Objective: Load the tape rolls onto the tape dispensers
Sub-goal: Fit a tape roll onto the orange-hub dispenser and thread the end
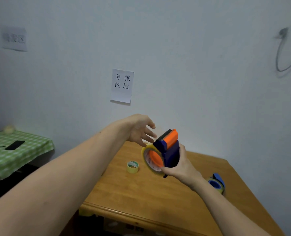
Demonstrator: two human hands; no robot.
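My right hand (180,166) grips a navy and orange tape dispenser (170,150), held up above the wooden table (141,193). A yellowish tape roll (149,160) sits on the dispenser's orange hub. My left hand (141,132) hovers just left of the dispenser's top with its fingers spread, fingertips close to the roll's upper edge; contact is unclear. A small loose tape roll (132,166) stands on the table below. A second, blue dispenser (217,183) with a roll on it lies on the table behind my right wrist.
The wall is close behind the table, with a paper sign (122,86) on it. A low table with a green checked cloth (13,155) stands at the left, carrying a dark phone (15,144). A cable (286,53) hangs on the wall at the upper right.
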